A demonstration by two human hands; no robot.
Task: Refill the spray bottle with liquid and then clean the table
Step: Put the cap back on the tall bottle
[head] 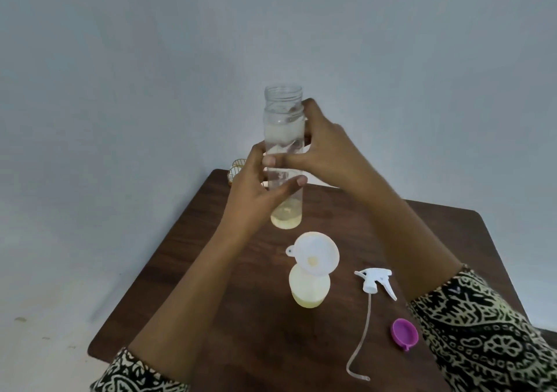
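Note:
A tall clear bottle [284, 138] with no cap is held upright above the table, foam near its top and a little yellowish liquid at its bottom. My left hand [256, 192] grips its lower half; my right hand [319, 147] grips its upper half. In front of it stands the spray bottle [309, 292], pale yellow, with a white funnel [316, 254] sitting in its neck. The white spray head [375, 281] with its long tube lies on the table to the right. A purple cap [404, 333] lies near it.
The dark wooden table [211, 286] is small, with its left edge and far edge close by. A gold wire object [236, 168] sits at the far left corner. A plain grey wall stands behind.

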